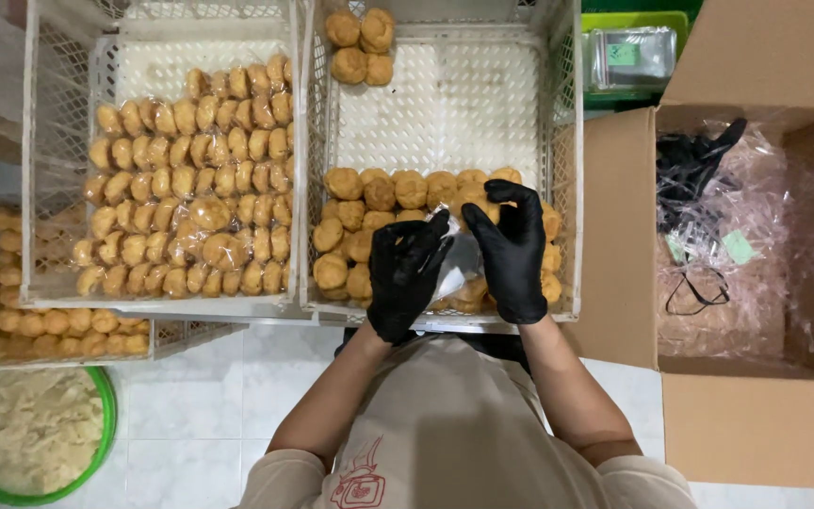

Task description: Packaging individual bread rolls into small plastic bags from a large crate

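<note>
The person stands over 2 white mesh crates of round golden pastries, both hands in black gloves, working over the right-hand crate (567,188). The left hand (405,275) and the right hand (511,250) are drawn close together around a small clear plastic bag (461,264) held just above the pastries (379,193) in that crate. The left hand's fingers (431,231) are curled and pinched on the bag's near edge; the right hand's fingers (506,193) are bent over the top of it, partly closed, seemingly gripping the other side of the mouth (whether a pastry is already between them I cannot tell, the gloves hide it).

To my eye this is the bagging step: the bag is being held or spread open, and something pale seems to lie in it. The next move would call for keeping the mouth wide with one hand while the other picks up a pastry from the row just beneath, gently, since they look soft and crumbly.

The left-hand crate (30,188) is packed with pastries in tight rows. To the right, an open cardboard box (756,424) lined with clear film holds what look like filled bags. A green bowl (105,424) of pale crumbly filling sits on the tiled floor at lower left.
</note>
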